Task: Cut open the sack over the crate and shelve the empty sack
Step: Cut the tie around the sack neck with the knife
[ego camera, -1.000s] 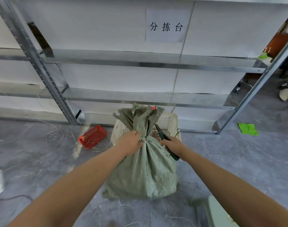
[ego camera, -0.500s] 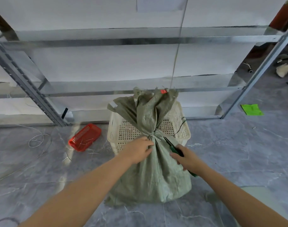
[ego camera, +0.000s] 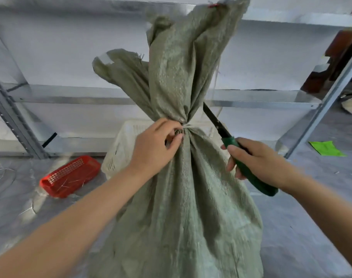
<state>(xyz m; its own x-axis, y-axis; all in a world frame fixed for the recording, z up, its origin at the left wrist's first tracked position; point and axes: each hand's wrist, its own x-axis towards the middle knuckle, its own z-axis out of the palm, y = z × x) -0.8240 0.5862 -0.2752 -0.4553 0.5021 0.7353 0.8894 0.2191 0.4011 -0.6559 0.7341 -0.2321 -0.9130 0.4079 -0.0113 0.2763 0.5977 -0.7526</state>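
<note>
Sack (ego camera: 187, 197): upright on floor, before crate (ego camera: 119, 149), still tied. Left hand (ego camera: 157, 145) fingers pinch the tie (ego camera: 188, 126); right hand (ego camera: 259, 157) fingers wrap knife (ego camera: 237, 153). Advice: hold tie taut, slice away from left fingers.

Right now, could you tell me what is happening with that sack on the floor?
A person is about to open a tied green woven sack that stands on the floor in front of a white crate. The left hand pinches the neck at the tie, while the right hand grips a green-handled knife with its blade beside the tie. The sack is not yet cut. A red basket lies to the left.
</note>
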